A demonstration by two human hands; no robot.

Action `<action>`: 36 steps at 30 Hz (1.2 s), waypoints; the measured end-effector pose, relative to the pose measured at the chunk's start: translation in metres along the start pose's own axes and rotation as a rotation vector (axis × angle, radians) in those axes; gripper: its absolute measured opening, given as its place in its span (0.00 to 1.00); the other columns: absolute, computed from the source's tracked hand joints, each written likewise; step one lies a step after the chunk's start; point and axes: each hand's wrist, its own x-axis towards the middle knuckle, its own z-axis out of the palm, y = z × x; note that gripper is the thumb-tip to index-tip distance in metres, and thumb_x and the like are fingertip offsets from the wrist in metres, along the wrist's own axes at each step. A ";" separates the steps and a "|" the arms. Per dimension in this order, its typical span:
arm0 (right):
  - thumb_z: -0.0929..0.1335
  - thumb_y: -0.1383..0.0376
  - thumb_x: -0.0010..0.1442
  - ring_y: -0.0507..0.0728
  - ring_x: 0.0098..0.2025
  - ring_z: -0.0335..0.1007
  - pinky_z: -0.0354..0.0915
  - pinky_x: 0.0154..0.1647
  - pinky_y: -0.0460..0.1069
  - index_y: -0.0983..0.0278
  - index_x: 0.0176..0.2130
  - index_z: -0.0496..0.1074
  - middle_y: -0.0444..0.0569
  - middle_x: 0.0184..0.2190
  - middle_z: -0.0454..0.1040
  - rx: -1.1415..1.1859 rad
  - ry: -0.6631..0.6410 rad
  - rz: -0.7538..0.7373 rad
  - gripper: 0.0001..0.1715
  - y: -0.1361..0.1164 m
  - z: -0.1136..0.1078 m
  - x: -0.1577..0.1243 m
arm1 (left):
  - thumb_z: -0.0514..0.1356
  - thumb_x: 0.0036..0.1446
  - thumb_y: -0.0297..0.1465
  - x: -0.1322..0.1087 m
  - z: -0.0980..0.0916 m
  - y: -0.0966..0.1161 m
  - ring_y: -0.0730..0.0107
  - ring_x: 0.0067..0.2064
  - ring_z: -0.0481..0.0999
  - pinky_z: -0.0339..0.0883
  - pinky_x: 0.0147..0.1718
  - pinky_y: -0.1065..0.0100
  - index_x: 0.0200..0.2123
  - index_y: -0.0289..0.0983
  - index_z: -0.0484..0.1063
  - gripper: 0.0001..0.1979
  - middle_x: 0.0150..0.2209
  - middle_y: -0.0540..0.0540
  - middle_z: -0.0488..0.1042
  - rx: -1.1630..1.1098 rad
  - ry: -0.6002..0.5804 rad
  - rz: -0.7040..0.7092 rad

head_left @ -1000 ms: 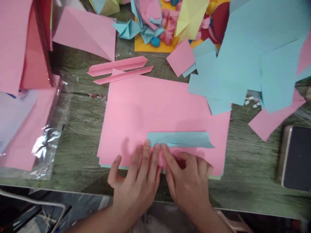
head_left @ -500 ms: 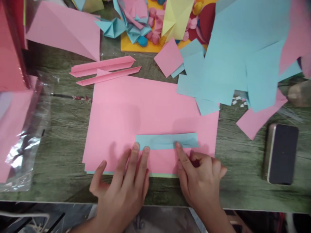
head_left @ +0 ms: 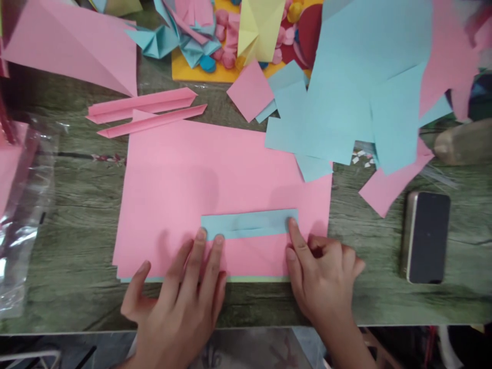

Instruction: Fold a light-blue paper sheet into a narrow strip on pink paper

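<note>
A narrow folded blue paper strip (head_left: 249, 224) lies flat on a stack of pink sheets (head_left: 169, 174). My left hand (head_left: 179, 297) is spread, two fingertips pressing the strip's left end, with nothing gripped. At the strip's right end, the extended index fingertip of my right hand (head_left: 323, 277) presses on the blue paper, while the other fingers are curled in. Two folded pink strips (head_left: 142, 105) rest above the stack's upper left corner.
Blue sheets (head_left: 346, 102) overlap the stack's upper right. A phone (head_left: 426, 238) lies at the right, a clear plastic bag (head_left: 34, 220) at the left. Behind are a small pink square (head_left: 250, 91), a yellow folded paper (head_left: 259, 31) and an orange board (head_left: 184, 69).
My right index finger has slid right along the blue strip to its end. My left hand stays at the left end. The whole view has shifted slightly, moving things leftward.
</note>
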 end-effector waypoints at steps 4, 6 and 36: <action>0.62 0.57 0.61 0.56 0.31 0.49 0.43 0.33 0.52 0.53 0.64 0.50 0.48 0.32 0.60 -0.044 0.003 0.027 0.34 -0.002 0.001 -0.001 | 0.59 0.56 0.37 -0.001 0.003 -0.003 0.55 0.45 0.74 0.48 0.54 0.45 0.58 0.39 0.63 0.27 0.54 0.35 0.70 0.050 0.007 0.030; 0.62 0.56 0.61 0.56 0.31 0.49 0.43 0.32 0.52 0.54 0.63 0.51 0.48 0.31 0.61 -0.065 0.005 0.037 0.33 -0.002 0.001 -0.002 | 0.60 0.55 0.38 0.000 0.003 -0.003 0.56 0.43 0.74 0.47 0.54 0.44 0.58 0.42 0.63 0.27 0.52 0.36 0.71 0.066 0.016 0.022; 0.61 0.59 0.63 0.57 0.34 0.52 0.43 0.33 0.52 0.51 0.57 0.64 0.48 0.30 0.61 0.022 0.048 0.143 0.23 -0.017 -0.003 -0.007 | 0.58 0.56 0.34 -0.013 0.013 -0.012 0.48 0.52 0.69 0.49 0.49 0.47 0.54 0.38 0.67 0.21 0.53 0.44 0.72 -0.104 0.205 -0.083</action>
